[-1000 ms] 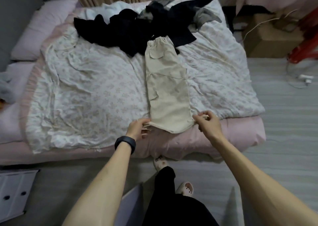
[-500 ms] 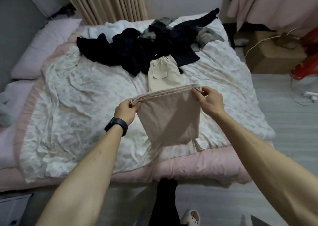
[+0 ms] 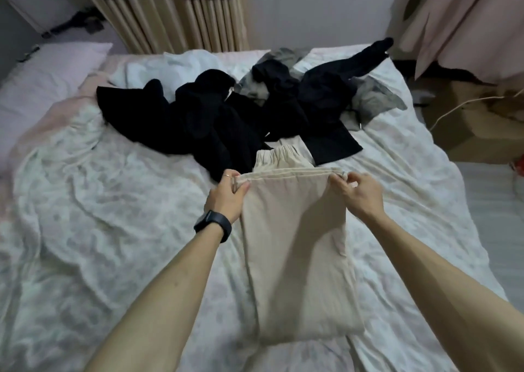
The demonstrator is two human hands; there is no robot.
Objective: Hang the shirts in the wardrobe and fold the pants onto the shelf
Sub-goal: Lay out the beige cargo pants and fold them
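Fingers (image 3: 241, 187) of left hand (image 3: 225, 201) and right hand (image 3: 361, 194) pinched beige cotton pants' (image 3: 295, 247) hem mid-fold; aligning it to the waistband (image 3: 279, 156) seemed next.

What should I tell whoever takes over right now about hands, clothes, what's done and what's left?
Left hand grips one hem corner of the beige pants; right hand pinches the other.
Pants lie on the bed, doubled over, hem near the waistband. Dark clothes piled behind.
Done: first fold almost laid.
Left: finish folding, shelve, hang shirts. Wardrobe and shelf not in view.
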